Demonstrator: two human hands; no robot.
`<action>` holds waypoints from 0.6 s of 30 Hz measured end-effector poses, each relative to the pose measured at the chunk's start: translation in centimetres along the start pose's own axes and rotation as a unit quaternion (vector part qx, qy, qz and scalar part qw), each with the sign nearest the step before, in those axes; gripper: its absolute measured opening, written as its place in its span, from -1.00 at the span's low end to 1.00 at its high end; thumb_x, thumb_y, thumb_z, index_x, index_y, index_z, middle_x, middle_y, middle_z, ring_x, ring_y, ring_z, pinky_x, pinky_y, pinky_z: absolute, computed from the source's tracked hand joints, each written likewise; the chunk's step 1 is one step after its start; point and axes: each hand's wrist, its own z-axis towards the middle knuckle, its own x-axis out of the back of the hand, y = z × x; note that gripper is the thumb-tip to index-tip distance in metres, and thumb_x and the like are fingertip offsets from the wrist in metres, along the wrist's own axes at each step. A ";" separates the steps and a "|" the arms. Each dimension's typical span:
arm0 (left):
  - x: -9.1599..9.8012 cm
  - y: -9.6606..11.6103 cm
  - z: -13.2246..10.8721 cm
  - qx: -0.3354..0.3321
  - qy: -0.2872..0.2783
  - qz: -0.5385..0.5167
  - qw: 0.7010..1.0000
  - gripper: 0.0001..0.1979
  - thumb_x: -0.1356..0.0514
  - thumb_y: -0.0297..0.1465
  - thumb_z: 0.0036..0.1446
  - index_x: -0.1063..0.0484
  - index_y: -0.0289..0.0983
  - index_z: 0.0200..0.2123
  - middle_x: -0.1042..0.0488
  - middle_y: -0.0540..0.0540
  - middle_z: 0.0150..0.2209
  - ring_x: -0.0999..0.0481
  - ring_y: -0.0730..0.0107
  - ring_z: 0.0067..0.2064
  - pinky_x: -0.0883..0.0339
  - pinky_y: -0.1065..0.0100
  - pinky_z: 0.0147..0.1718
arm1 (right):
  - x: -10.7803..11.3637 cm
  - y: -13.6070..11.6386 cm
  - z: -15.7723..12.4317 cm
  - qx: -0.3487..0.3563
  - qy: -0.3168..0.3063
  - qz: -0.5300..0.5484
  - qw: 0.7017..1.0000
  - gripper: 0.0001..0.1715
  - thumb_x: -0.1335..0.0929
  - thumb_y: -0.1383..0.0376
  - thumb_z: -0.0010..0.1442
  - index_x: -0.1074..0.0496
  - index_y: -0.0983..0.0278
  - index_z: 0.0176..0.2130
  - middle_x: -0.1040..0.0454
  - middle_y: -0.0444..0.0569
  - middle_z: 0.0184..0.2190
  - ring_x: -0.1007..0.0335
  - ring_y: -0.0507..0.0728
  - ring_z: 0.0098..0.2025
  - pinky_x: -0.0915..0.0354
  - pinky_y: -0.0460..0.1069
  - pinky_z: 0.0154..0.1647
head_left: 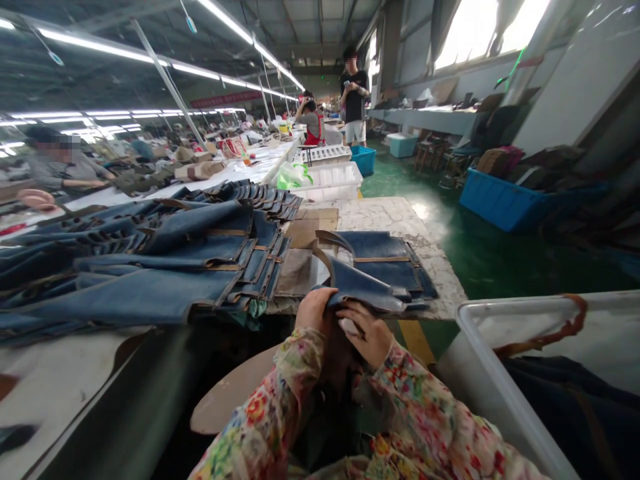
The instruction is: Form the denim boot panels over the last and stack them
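Note:
At the near edge of the worktable, my left hand (316, 311) is closed around the folded edge of a blue, leather-like panel (357, 283) with a brown edge strip. Close beside it, my right hand (367, 333) has its fingers bent over the near edge of the same panel. A small pale thing shows under the right fingers; I cannot make out what it is. Behind the held panel, another blue panel (383, 257) with a brown strip lies flat on the table. The undersides of both hands are hidden.
Stacked blue panels (200, 260) cover the left side. A white bin (475, 320) with blue pieces stands at my right. Farther off are white crates (333, 177), a blue bin (505, 200), a standing person (355, 93), a seated person (314, 123) and a co-worker (67, 163) at left.

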 end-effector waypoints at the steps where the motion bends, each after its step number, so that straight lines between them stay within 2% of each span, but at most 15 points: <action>1: 0.3 -0.5 0.3 0.007 0.002 -0.001 1.000 -0.72 -0.06 -0.49 0.03 -0.40 -0.26 -0.15 -0.48 -0.11 -0.19 -0.43 0.30 -0.13 -0.30 0.28 -0.10 | -0.3 0.8 -0.9 -0.026 -0.018 0.025 0.999 -0.72 -0.27 0.30 0.07 -0.42 0.20 -0.18 -0.39 -0.01 -0.08 -0.29 0.12 -0.03 -0.22 0.03 0.02; 4: 2.0 -0.9 1.0 0.021 0.086 -0.008 0.996 -0.78 -0.04 -0.45 0.09 -0.42 -0.24 -0.21 -0.49 -0.08 -0.27 -0.45 0.34 -0.23 -0.34 0.33 -0.21 | -1.0 4.1 -4.1 -0.138 0.010 0.092 0.986 -0.74 -0.36 0.21 -0.06 -0.48 0.19 -0.29 -0.46 -0.02 -0.20 -0.36 0.17 -0.13 -0.26 0.07 -0.03; 6: 4.0 -0.2 1.4 -0.001 0.161 -0.019 0.987 -0.81 -0.04 -0.42 0.12 -0.41 -0.24 -0.22 -0.48 -0.07 -0.30 -0.45 0.37 -0.24 -0.33 0.37 -0.23 | -1.0 6.2 -5.8 -0.195 0.065 0.107 0.973 -0.69 -0.37 0.13 -0.08 -0.47 0.24 -0.33 -0.48 0.02 -0.28 -0.38 0.19 -0.21 -0.30 0.09 -0.13; 8: 6.3 1.2 1.8 -0.042 0.211 -0.018 0.976 -0.81 -0.04 -0.41 0.14 -0.41 -0.25 -0.22 -0.47 -0.06 -0.30 -0.44 0.39 -0.24 -0.32 0.40 -0.23 | -0.6 7.6 -6.6 -0.243 0.130 0.116 0.954 -0.60 -0.35 0.06 -0.07 -0.44 0.29 -0.31 -0.47 0.04 -0.35 -0.39 0.16 -0.31 -0.34 0.06 -0.29; 10: 8.6 3.2 1.9 -0.089 0.233 -0.006 0.968 -0.82 -0.05 -0.43 0.13 -0.40 -0.25 -0.21 -0.47 -0.06 -0.30 -0.43 0.40 -0.24 -0.30 0.40 -0.21 | 0.0 8.3 -6.7 -0.284 0.182 0.142 0.931 -0.52 -0.34 0.02 -0.06 -0.39 0.31 -0.23 -0.44 0.00 -0.42 -0.33 0.08 -0.48 -0.30 -0.02 -0.51; 12: 10.5 5.1 1.8 -0.122 0.243 0.010 0.962 -0.81 -0.05 -0.44 0.13 -0.40 -0.26 -0.20 -0.47 -0.06 -0.29 -0.43 0.40 -0.24 -0.29 0.40 -0.20 | 0.6 8.5 -6.1 -0.308 0.212 0.182 0.909 -0.44 -0.36 0.01 -0.07 -0.32 0.29 -0.14 -0.41 -0.06 -0.45 -0.18 -0.02 -0.63 -0.15 -0.10 -0.69; 15: 12.5 7.3 1.0 -0.135 0.255 0.031 0.957 -0.80 -0.05 -0.45 0.14 -0.40 -0.27 -0.18 -0.47 -0.06 -0.30 -0.43 0.42 -0.26 -0.29 0.43 -0.22 | 1.0 8.4 -5.2 -0.320 0.237 0.243 0.884 -0.34 -0.41 0.02 -0.16 -0.25 0.24 -0.10 -0.37 -0.13 -0.47 -0.04 -0.09 -0.67 0.00 -0.15 -0.77; 18: 13.9 8.4 -0.1 -0.131 0.262 0.039 0.955 -0.80 -0.06 -0.47 0.13 -0.40 -0.27 -0.18 -0.47 -0.04 -0.32 -0.44 0.45 -0.30 -0.30 0.46 -0.26 | 1.3 8.1 -5.0 -0.318 0.236 0.295 0.870 -0.39 -0.44 0.01 -0.23 -0.29 0.23 -0.21 -0.35 -0.12 -0.45 -0.16 -0.04 -0.59 -0.01 -0.17 -0.75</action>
